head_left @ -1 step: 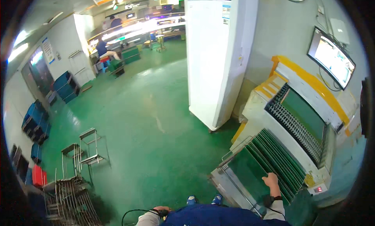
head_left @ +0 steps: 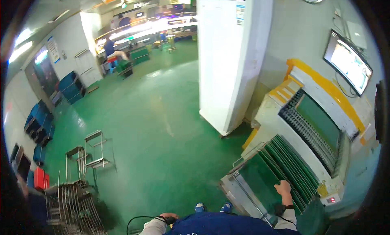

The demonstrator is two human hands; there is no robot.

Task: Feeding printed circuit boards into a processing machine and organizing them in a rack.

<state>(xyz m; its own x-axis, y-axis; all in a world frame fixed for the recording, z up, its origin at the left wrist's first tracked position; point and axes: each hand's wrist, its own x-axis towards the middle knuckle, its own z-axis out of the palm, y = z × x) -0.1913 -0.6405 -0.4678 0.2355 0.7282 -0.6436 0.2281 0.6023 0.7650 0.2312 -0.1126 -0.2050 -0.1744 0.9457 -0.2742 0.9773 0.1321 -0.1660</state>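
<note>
At the lower right, my right hand (head_left: pixel 283 188) is closed on the edge of the front green board (head_left: pixel 260 176), thumb side towards the left. That board leans in a metal wire rack (head_left: pixel 237 182), with several more green boards (head_left: pixel 290 162) standing close together behind it. My left hand (head_left: pixel 169 216) hangs low beside my dark blue clothing, apart from the rack. Its fingers are only partly visible, and I see nothing plainly held there. A dark cable (head_left: pixel 138 218) loops beside the left wrist.
Behind the rack stands a pale machine with a roller bed (head_left: pixel 310 133) and yellow trim. A tall white cabinet unit (head_left: pixel 221 64) is beyond it. Metal frames (head_left: pixel 95 149) and stacked wire racks (head_left: pixel 73 208) stand at left, near a red box (head_left: pixel 40 178). A person (head_left: pixel 109 47) sits far back.
The whole view has shifted slightly, so the scene sits a little further right. A blurred pale shape now shows at the lower left edge. My right hand keeps its place on the board.
</note>
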